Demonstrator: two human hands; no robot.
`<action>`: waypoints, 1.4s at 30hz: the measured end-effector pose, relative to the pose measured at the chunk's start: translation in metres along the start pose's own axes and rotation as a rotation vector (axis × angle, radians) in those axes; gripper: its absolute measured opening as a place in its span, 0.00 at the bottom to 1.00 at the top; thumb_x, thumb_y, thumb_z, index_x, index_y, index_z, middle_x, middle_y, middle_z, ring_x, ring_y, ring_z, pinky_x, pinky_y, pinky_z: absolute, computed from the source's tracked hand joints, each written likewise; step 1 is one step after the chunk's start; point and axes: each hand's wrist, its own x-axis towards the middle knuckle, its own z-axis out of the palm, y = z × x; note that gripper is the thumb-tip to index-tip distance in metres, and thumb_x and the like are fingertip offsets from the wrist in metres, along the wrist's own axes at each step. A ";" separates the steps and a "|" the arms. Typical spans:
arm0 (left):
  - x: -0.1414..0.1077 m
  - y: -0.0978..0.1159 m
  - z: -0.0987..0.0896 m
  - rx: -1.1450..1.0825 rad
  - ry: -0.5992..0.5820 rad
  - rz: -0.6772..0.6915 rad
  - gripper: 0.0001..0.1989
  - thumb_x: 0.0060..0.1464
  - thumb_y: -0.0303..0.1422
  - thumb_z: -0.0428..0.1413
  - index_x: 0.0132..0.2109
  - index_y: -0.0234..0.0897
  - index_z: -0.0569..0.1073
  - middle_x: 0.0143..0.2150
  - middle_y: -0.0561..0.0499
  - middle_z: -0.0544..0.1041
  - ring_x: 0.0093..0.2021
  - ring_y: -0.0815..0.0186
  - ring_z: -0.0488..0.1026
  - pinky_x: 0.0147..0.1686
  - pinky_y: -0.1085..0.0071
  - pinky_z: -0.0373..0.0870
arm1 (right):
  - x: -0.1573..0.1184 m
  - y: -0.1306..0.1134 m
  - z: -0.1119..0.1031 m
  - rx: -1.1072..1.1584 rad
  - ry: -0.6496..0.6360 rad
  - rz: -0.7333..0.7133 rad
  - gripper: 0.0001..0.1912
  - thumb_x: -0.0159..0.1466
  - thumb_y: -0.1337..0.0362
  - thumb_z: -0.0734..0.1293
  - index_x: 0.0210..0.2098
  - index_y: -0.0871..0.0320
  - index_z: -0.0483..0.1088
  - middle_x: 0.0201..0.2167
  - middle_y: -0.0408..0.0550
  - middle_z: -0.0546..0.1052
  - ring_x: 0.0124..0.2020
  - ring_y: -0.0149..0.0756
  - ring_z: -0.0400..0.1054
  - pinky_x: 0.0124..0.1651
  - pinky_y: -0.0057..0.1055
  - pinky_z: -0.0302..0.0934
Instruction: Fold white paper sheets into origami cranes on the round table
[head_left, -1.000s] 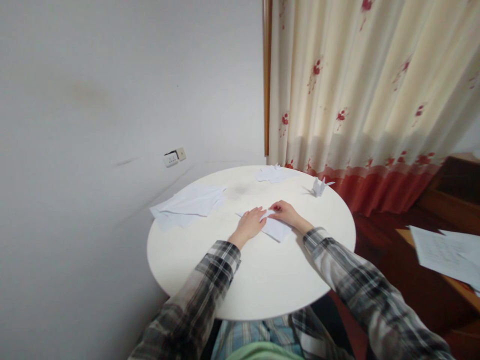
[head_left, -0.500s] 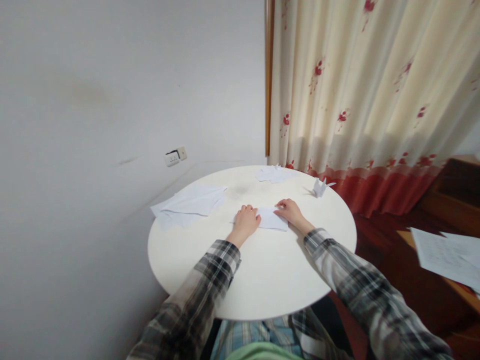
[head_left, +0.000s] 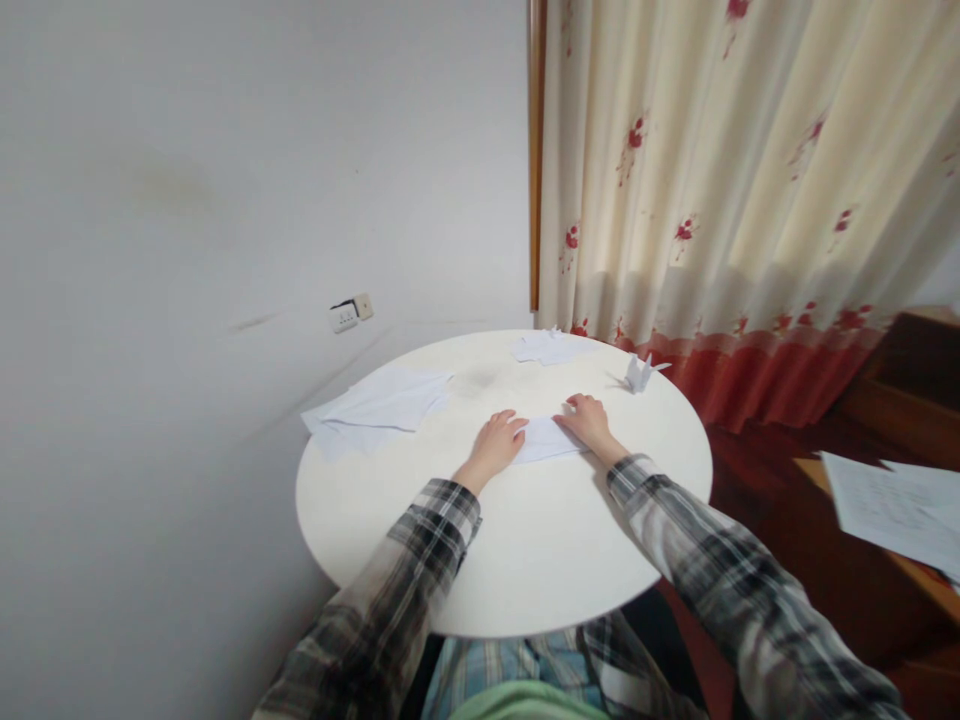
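A folded sheet of white paper (head_left: 547,442) lies on the round white table in front of me, between my two hands. My left hand (head_left: 499,440) is closed on the left end of the paper, its thumb resting along the top edge. At the right end, my right hand (head_left: 585,424) pinches the paper between thumb and curled fingers. The ends of the sheet are hidden under both hands.
Loose white sheets (head_left: 382,402) lie at the table's left. A folded paper crane (head_left: 639,374) stands at the back right, and more paper pieces (head_left: 547,347) lie at the far edge. Written pages (head_left: 889,510) rest on a wooden surface to the right.
Both hands have shifted slightly to the right. The folded paper has moved right with them and now shows as a narrower strip.
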 end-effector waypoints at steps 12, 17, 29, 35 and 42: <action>-0.002 -0.002 0.007 -0.193 0.014 -0.067 0.27 0.42 0.48 0.55 0.48 0.39 0.69 0.58 0.40 0.61 0.61 0.51 0.52 0.58 0.58 0.43 | -0.002 -0.007 -0.007 -0.019 -0.062 0.036 0.18 0.55 0.54 0.62 0.36 0.61 0.71 0.40 0.58 0.70 0.43 0.45 0.62 0.42 0.36 0.53; -0.001 -0.003 0.007 -0.122 0.004 -0.066 0.29 0.44 0.51 0.53 0.50 0.40 0.67 0.59 0.41 0.61 0.60 0.53 0.53 0.58 0.59 0.45 | -0.002 -0.009 -0.008 -0.038 -0.074 0.053 0.18 0.56 0.55 0.62 0.39 0.62 0.71 0.42 0.60 0.70 0.44 0.46 0.61 0.43 0.36 0.53; -0.002 0.001 0.002 0.247 -0.163 -0.026 0.33 0.52 0.54 0.38 0.59 0.40 0.57 0.63 0.42 0.54 0.62 0.56 0.49 0.58 0.61 0.46 | -0.005 -0.013 -0.012 -0.129 -0.070 0.106 0.18 0.57 0.56 0.59 0.39 0.62 0.70 0.43 0.57 0.69 0.46 0.46 0.61 0.45 0.36 0.54; -0.001 0.000 0.004 0.250 -0.159 -0.029 0.33 0.52 0.54 0.38 0.58 0.41 0.58 0.63 0.43 0.54 0.62 0.56 0.49 0.58 0.61 0.46 | -0.005 -0.012 -0.013 -0.130 -0.061 0.132 0.18 0.57 0.57 0.59 0.39 0.63 0.70 0.43 0.58 0.69 0.46 0.47 0.61 0.45 0.36 0.54; -0.003 0.001 0.001 0.249 -0.147 -0.019 0.32 0.52 0.54 0.39 0.58 0.39 0.58 0.62 0.42 0.55 0.61 0.56 0.51 0.57 0.61 0.47 | -0.004 -0.011 -0.011 -0.108 -0.057 0.121 0.18 0.57 0.57 0.59 0.39 0.63 0.69 0.42 0.59 0.69 0.46 0.49 0.61 0.45 0.38 0.54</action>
